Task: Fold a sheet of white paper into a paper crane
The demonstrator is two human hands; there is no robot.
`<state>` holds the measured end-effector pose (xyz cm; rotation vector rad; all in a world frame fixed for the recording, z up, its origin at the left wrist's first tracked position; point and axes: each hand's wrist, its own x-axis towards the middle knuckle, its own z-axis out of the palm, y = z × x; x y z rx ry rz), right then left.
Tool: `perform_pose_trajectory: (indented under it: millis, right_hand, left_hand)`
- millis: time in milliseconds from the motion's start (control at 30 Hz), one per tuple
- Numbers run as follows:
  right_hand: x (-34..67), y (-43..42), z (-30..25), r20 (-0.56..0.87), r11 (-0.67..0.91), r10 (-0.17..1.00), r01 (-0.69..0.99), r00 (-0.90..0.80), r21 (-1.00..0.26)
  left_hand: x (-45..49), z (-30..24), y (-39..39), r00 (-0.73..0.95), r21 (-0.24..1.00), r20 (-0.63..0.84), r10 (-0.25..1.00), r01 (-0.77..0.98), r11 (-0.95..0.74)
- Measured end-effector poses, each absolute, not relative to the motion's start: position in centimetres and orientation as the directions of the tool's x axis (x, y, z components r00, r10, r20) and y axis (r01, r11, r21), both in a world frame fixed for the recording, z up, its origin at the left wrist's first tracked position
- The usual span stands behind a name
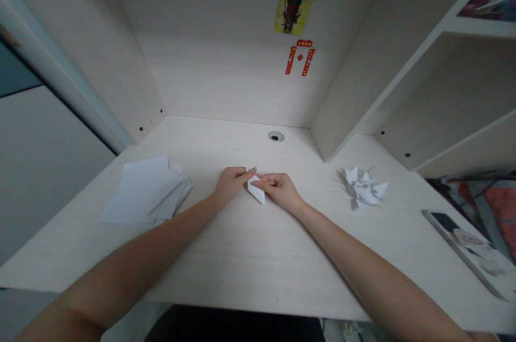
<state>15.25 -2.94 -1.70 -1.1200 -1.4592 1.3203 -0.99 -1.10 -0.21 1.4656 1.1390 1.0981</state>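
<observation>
Between my two hands, over the middle of the desk, is a small piece of folded white paper (258, 194), narrow and pointed at its lower end. My left hand (233, 180) pinches its upper left part with thumb and fingers. From the right, my right hand (281, 189) grips its side, the thumb lying across the paper. Fingers cover the upper part of the folds. Further left lies a loose stack of white paper sheets (145, 189). A small heap of folded white paper pieces with pointed tips (365, 186) sits to the right, apart from my hand.
A phone (470, 250) in a pale case lies face down at the right of the white desk (229, 261). Behind my hands is a round cable hole (276, 136). Side panels and a shelf unit (451, 84) bound the desk. Patterned cloth (484, 202) lies at far right.
</observation>
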Motion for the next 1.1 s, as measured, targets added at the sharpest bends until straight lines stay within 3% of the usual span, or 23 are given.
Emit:
perform_pose_trajectory:
  millis: [100, 467, 767, 1100]
  right_hand:
    - [15.27, -2.91, -1.83, 0.024, 0.043, 0.970, 0.076, -0.243, -0.996]
    - [15.33, -3.22, -1.76, 0.114, 0.154, 0.969, 0.176, -0.220, -0.972]
    - [15.52, -2.71, -2.40, 0.083, 0.131, 0.968, 0.196, -0.236, -0.972]
    - [15.39, -2.65, -2.01, 0.070, 0.102, 0.946, 0.085, -0.316, -0.991]
  left_hand:
    - [-1.02, -0.01, -1.27, 0.228, 0.978, 0.115, 0.967, 0.145, -0.151]
    - [-0.84, -0.31, -1.08, 0.215, 0.968, 0.155, 0.964, 0.163, -0.192]
    - [-0.78, 0.42, -1.19, 0.205, 0.984, 0.124, 0.971, 0.100, -0.147]
    - [-0.87, 0.39, -1.23, 0.148, 0.997, 0.067, 0.987, 0.039, -0.073]
